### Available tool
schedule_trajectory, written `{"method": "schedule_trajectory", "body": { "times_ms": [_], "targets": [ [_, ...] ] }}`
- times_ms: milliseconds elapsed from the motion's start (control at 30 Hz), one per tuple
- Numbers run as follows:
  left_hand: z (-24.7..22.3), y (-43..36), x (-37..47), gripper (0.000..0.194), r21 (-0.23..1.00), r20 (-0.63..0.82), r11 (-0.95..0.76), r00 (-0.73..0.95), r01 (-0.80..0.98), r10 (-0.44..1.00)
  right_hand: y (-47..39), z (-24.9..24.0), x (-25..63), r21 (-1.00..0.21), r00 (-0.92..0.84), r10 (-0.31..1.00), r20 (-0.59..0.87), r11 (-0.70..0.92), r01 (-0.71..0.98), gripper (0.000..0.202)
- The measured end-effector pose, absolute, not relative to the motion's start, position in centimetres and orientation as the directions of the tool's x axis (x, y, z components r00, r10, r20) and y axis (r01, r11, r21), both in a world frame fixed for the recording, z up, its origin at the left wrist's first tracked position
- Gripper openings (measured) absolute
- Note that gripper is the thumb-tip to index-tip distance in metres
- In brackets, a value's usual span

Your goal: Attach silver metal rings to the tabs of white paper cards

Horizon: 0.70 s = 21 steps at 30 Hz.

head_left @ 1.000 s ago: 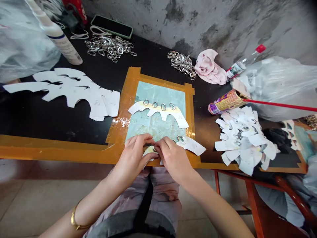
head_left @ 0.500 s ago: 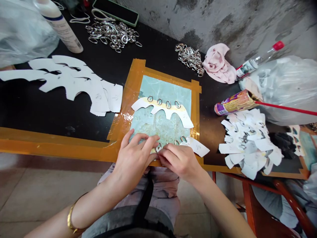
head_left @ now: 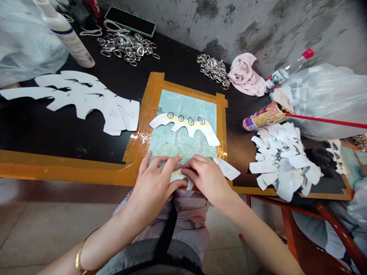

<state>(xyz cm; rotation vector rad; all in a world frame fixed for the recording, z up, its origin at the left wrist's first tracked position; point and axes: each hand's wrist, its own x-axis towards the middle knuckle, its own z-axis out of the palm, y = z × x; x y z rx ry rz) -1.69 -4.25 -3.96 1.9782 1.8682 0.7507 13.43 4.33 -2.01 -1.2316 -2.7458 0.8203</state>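
Observation:
Near the table's front edge lies a scalloped white paper strip, mostly covered by my hands. My left hand rests over its left part, fingers spread, with the thumb along the lower edge. A small oval metal ring sits on the strip between both hands. My right hand is closed in a pinch at this ring's right side; the exact contact is partly hidden. Another ring shows just beyond the right knuckles. Farther up the pale blue sheet, a second scalloped strip carries several rings along its upper edge.
Stacked white strips lie left. Two ring piles sit at the back, beside a phone and a pink cloth. A white bottle stands left. At right are a snack tube and heaped strips.
My right hand has shifted slightly, its fingertips now higher at the ring. My left thumb has moved right along the strip's lower edge, and the ring shows more clearly. The view has shifted slightly.

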Motion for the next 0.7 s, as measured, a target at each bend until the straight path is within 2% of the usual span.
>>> {"method": "schedule_trajectory", "body": {
  "times_ms": [133, 233, 300, 400, 500, 567, 700],
  "targets": [
    [-4.6, -4.3, -1.1, 0.039, 0.626, 0.162, -0.067, -0.045, 0.777, 0.986, 4.7, -1.7, 13.1, -0.502, -0.708, 0.666, -0.233, 0.542, 0.674, 0.016],
    [-5.2, -4.2, -0.6, 0.034, 0.667, 0.173, -0.044, -0.098, 0.744, 0.980, 4.5, -2.0, 13.3, -0.493, -0.757, 0.624, -0.196, 0.604, 0.626, 0.019],
    [-5.4, -4.1, -0.5, 0.032, 0.650, 0.184, -0.034, -0.113, 0.759, 0.976, 4.2, -2.5, 13.7, -0.426, -0.807, 0.578, -0.117, 0.705, 0.567, 0.020],
    [-5.4, -4.1, -0.5, 0.029, 0.582, 0.212, -0.039, -0.105, 0.812, 0.972, 3.6, -3.3, 14.5, -0.242, -0.880, 0.473, 0.047, 0.860, 0.450, 0.026],
    [-5.2, -4.1, -0.9, 0.035, 0.584, 0.199, -0.065, -0.065, 0.809, 0.978, 3.2, -3.9, 15.2, -0.151, -0.903, 0.403, 0.152, 0.912, 0.381, 0.029],
    [-5.1, -4.0, -1.4, 0.044, 0.623, 0.155, -0.083, -0.018, 0.778, 0.988, 2.9, -4.1, 15.3, -0.220, -0.876, 0.461, 0.143, 0.877, 0.426, 0.027],
    [-4.9, -3.9, -2.4, 0.055, 0.674, 0.049, -0.073, 0.054, 0.735, 0.997, 2.6, -3.5, 14.7, -0.419, -0.747, 0.663, -0.049, 0.665, 0.618, 0.024]
  ]
}}
